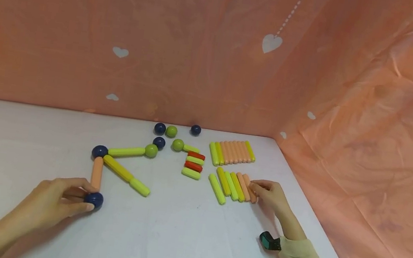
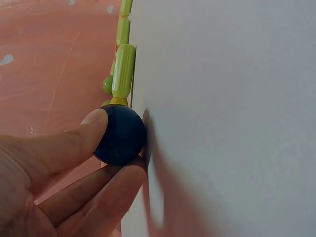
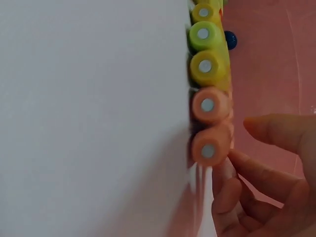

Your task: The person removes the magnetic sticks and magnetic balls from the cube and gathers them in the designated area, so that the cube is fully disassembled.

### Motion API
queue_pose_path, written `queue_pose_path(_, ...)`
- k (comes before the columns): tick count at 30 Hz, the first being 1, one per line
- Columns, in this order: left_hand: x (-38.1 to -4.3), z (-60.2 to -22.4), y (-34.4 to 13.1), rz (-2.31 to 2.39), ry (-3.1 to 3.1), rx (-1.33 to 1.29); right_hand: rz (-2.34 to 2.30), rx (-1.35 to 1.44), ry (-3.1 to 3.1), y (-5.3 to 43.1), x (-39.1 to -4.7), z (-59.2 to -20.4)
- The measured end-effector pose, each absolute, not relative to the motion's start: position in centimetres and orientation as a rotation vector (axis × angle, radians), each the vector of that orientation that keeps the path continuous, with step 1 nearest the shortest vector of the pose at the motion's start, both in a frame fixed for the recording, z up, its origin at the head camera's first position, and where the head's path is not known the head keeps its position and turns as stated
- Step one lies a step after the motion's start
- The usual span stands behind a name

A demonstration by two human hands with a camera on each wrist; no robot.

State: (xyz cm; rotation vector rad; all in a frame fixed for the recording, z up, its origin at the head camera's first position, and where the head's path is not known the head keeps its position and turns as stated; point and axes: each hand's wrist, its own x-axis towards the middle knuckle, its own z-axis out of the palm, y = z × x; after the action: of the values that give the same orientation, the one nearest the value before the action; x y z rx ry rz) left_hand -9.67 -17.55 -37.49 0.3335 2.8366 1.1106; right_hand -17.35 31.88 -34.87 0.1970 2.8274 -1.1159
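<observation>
My left hand [image 1: 51, 202] pinches a dark blue ball [image 2: 123, 136] between thumb and fingers, low over the white table. From that ball an orange rod [image 1: 97, 173] runs up to another blue ball [image 1: 99, 152]. A green rod [image 1: 126, 151] and a yellow rod [image 1: 117, 168] fan out from there, the green one ending at a green ball [image 1: 151, 150]. My right hand [image 1: 270, 195] is at the right end of a loose row of rods. Its fingers touch the outermost orange rod [image 3: 211, 148], with the thumb held apart from it in the right wrist view.
Behind the row lies a tighter row of orange, yellow and green rods [image 1: 232, 152]. Short red and green rods [image 1: 193, 167] are stacked side by side mid-table. Loose balls [image 1: 172, 131] sit near the back edge, before a pink cloth [image 1: 200, 57] with white hearts.
</observation>
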Motion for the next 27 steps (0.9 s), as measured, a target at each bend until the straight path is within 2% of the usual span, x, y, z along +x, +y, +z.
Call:
queue_pose_path(8,-9.4,-37.3,-17.7,1.138,2.868,0.316,-1.271,0.142,2.841,27.4,-18.2,-34.2)
queue_pose_path(21,-9.3,-37.0,-17.3,1.16,2.802,0.287,-1.421,-0.33,2.639,15.5,-18.1,-34.1)
queue_pose_path(27,-9.4,-36.7,-17.3,1.133,2.806,0.257,-1.41,-0.42,2.541,11.4,-18.2,-34.9)
